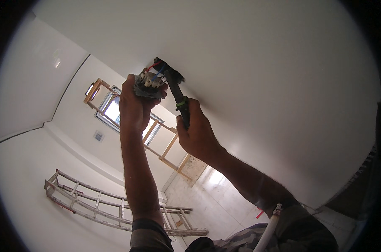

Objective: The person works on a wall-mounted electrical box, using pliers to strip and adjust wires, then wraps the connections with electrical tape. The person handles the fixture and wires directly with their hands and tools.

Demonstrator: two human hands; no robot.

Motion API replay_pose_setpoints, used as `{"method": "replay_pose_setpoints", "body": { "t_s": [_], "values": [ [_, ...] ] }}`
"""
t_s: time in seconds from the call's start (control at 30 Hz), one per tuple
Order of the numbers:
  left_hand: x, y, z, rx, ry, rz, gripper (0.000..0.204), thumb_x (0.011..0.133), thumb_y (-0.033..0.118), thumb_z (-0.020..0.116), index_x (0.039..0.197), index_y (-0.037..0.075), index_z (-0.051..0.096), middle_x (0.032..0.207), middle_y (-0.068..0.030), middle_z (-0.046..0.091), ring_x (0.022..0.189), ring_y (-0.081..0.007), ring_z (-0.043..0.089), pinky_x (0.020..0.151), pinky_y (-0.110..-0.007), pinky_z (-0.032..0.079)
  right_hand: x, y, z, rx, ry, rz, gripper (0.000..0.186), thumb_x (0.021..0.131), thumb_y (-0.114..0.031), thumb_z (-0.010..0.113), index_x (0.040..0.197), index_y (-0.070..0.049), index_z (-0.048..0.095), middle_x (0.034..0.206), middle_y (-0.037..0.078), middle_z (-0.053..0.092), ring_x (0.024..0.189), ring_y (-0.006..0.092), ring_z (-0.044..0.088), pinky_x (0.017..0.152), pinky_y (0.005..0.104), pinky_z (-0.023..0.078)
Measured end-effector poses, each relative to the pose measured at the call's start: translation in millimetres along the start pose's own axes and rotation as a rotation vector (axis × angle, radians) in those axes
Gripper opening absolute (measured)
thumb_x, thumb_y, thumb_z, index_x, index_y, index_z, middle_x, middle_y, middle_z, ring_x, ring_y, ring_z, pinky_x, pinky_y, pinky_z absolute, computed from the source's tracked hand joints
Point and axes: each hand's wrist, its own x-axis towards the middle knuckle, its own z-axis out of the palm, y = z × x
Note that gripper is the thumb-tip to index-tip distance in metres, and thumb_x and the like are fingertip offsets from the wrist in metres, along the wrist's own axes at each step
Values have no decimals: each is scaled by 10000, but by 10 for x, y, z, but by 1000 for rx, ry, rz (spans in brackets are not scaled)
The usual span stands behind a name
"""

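- The fitting (149, 90) in the left hand (133, 98) was grey and cream.
- Wires (152, 65) above that hand were red and blue.
- The tool (176, 87) in the right hand (198, 131) was black, banded green.

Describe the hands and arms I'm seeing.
Left hand and right hand are gloveless, with no watches visible. Both forearms are bare; dark sleeves end near the elbows. The left sleeve has a paler greyish area; shadow obscures the right sleeve's details.
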Motion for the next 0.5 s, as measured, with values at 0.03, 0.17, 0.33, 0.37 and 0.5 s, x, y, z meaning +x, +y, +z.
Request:
{"method": "replay_pose_setpoints", "body": {
  "t_s": [0.03,0.17,0.33,0.37,0.5],
  "values": [
    [-11,11,8,8,-2,1,611,1103,477,323,1196,-59,600,952,-235,742,741,-253,703,646,-327,534,-10,11,9,-27,15,-19,366,974,-23,571,1294,15,398,1053,231,581,927,410,643,824,476,519],
    [-88,64,91,15,43,-23,604,1098,489,361,1197,-57,600,937,-208,734,741,-237,698,664,-321,545,-47,28,15,14,-23,38,366,974,-28,574,1290,16,395,1067,241,578,946,418,643,831,484,515],
    [-52,-69,194,114,168,127,545,1087,472,383,1184,-19,599,866,-154,706,734,-205,701,649,-317,553,4,21,-60,9,-38,37,351,974,-30,574,1270,16,392,1071,246,579,944,410,648,815,477,517],
    [-35,-108,217,148,194,172,530,1085,466,386,1181,-11,598,854,-145,701,725,-200,701,637,-316,552,12,32,-80,19,-41,46,345,973,-30,573,1264,13,392,1045,240,583,915,400,652,794,470,517],
    [-78,-137,159,144,191,153,509,1075,457,363,1161,9,589,841,-159,709,654,-208,688,572,-306,529,-41,-137,-127,96,-135,178,354,947,-24,567,1250,7,386,1009,292,617,918,481,652,771,538,524]
  ]
}}
